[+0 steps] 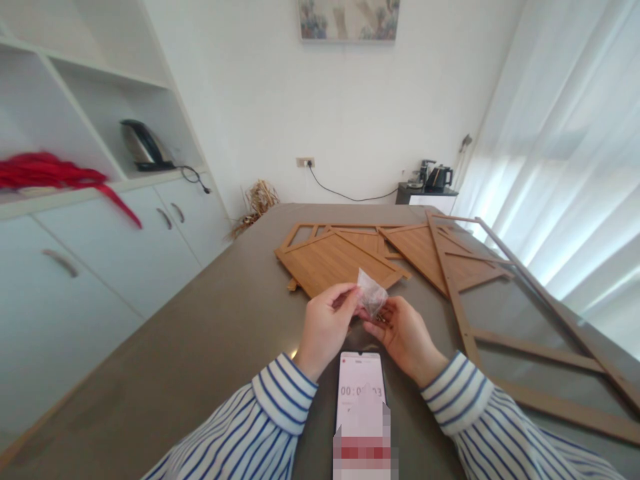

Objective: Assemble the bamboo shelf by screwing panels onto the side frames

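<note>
A small clear plastic bag (371, 294) is pinched between the thumb and fingers of my left hand (327, 323). My right hand (404, 337) is cupped under the bag's lower right side, its fingers curled around a few small metal pieces that look like screws (382, 318). Their exact shape and number are too small to make out. Directly below my hands, a phone (361, 380) lies face up, showing a timer; its lower screen is pixelated. Just beyond my hands lies a brown wooden panel (335, 260), partly hidden by them.
Further brown panels (417, 250) and slatted frames overlap at the table's far side. A long ladder-like wooden frame (455, 300) lies along the right. The grey table (200, 353) has white cabinets (115, 253) to its left and a curtain (575, 167) to its right.
</note>
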Available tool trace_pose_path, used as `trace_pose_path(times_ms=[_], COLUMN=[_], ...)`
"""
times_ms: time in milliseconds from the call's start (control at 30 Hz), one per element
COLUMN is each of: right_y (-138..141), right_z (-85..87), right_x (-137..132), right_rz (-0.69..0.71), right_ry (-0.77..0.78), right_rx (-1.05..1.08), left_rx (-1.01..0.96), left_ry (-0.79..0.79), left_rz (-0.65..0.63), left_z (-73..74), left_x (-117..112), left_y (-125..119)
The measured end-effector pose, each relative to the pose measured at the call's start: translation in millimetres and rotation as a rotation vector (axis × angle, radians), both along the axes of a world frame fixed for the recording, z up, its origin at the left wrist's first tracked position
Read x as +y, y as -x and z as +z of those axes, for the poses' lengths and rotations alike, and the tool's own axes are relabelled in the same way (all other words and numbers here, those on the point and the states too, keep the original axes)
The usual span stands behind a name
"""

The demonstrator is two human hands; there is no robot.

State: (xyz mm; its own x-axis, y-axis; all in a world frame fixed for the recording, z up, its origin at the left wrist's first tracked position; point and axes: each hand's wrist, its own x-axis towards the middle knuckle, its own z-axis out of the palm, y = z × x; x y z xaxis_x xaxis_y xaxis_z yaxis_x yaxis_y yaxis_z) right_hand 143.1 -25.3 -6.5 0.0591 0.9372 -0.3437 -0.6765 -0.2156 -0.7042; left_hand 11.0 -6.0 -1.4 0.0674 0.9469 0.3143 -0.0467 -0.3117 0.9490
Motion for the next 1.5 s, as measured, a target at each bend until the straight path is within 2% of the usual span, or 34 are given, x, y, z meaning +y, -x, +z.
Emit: trace_pose_path(times_ms=[233, 533, 667, 867, 1100, 1300, 1500], right_y=[0, 1, 3, 4, 4, 1, -22], right_z=[-1.2, -1.0, -0.2, 0.6, -0.3, -2.6, -1.6], right_x=[1, 0, -1, -2, -1, 1, 4], right_rz=[-0.005, 0.042, 0.083, 0.093, 0.1, 0.106, 0.209], right_ry=[0.019, 0.004, -0.032, -0.042, -0.059, -0.111, -0.221], right_rx=[-0.01, -0.032, -0.036, -0.058, -0.121, -0.353, -0.899], left_rx=[0.002, 0.019, 0.044, 0.046, 0.023, -0.004, -0.098], left_ry=[-0.014, -0.075, -0.087, -0.138, -0.112, -0.085, 0.01], left_rz=[0.011, 0.072, 0.036, 0.114, 0.084, 0.133, 0.18], left_z=[-2.7, 5.6, 5.5, 7.9, 7.7, 10.0, 6.1], left_x=[3, -3, -3, -4, -5, -3, 9], left_y=[-1, 0, -1, -1, -2, 0, 8])
